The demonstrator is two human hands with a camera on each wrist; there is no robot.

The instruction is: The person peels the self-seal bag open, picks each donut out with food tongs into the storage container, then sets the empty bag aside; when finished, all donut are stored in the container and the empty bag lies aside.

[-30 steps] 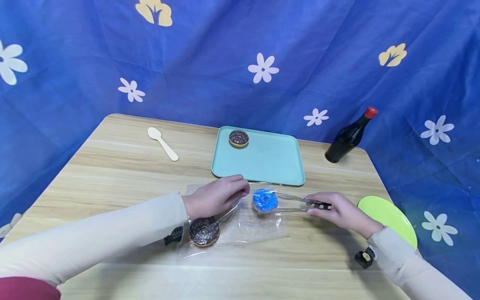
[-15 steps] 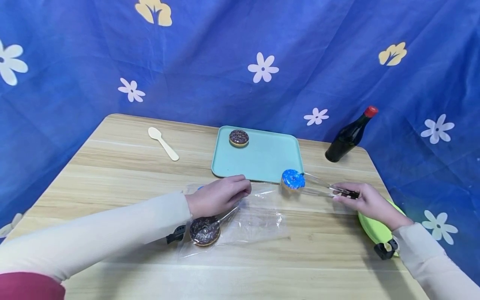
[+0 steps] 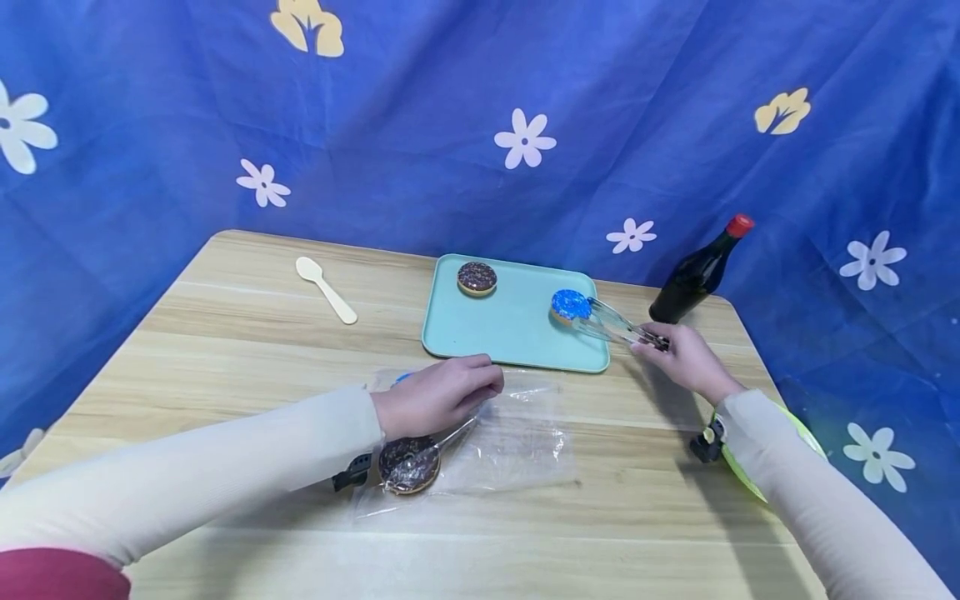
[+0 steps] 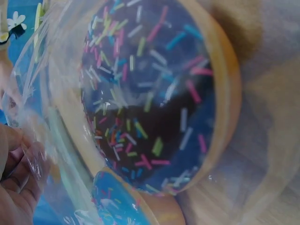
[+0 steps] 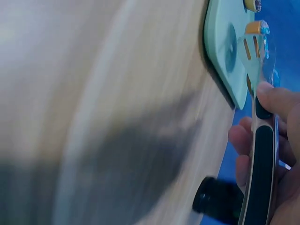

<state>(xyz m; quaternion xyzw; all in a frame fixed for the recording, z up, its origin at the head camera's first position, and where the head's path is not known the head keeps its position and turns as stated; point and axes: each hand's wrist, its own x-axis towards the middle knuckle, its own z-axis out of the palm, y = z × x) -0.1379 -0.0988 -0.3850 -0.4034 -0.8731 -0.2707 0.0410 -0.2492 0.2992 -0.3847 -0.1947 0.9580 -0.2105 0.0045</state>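
Observation:
My right hand (image 3: 686, 360) grips a pair of tongs (image 3: 617, 319). Between the tongs' tips is a blue-iced donut (image 3: 569, 306), over the right part of a turquoise tray (image 3: 502, 337); in the right wrist view a shadow beneath suggests it hangs above the surface. A chocolate donut (image 3: 477, 277) lies at the tray's back left. With its fingers my left hand (image 3: 442, 392) pinches the edge of a clear plastic bag (image 3: 517, 450). Inside the bag lie a sprinkled chocolate donut (image 4: 150, 93) and another blue donut (image 4: 115, 199), mostly hidden in the head view.
A cream spoon (image 3: 326, 289) lies at the back left of the wooden table (image 3: 480, 550). At the back right stands a dark bottle (image 3: 690, 279) with a red cap. A lime-green plate (image 3: 806, 437) sits at the right edge, partly behind the right forearm.
The right hand has drawn the blue donut out of the bag with the tongs, then carried it back over the tray. My left hand has stayed at the bag's edge.

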